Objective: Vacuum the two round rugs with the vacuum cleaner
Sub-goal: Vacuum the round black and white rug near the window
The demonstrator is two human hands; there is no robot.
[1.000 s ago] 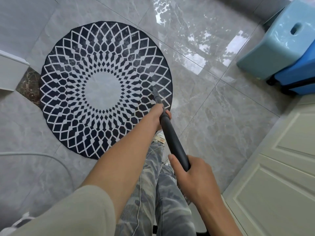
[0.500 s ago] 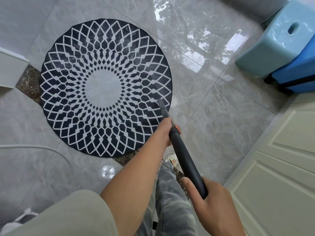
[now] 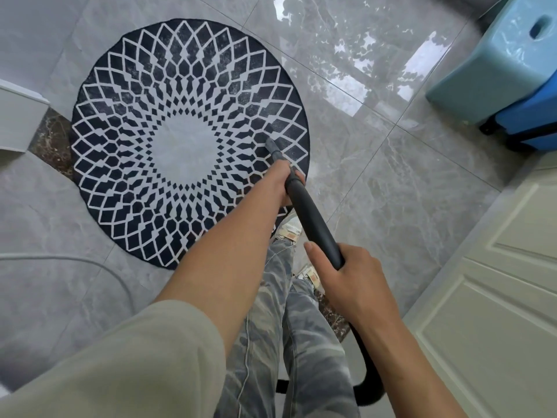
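Finding: work is under way on one round rug; no second rug is in view.

The left hand grips the low end of the black vacuum wand, with its fingers curled round the tube. The right hand wraps the upper end, its thumb lying along the tube. The black hose runs off behind the right wrist.

The grey nozzle sits just beyond the left fingers. It is down on the rug's dark pattern, between the pale centre and the rim nearest those fingers.

A pale haze shows on dark patches well beyond the nozzle, on the far side of the rug.

Judgement: the first rug appears only partly covered, and that far side probably needs more passes. The second rug's condition cannot be assessed, so it must be counted as outstanding.
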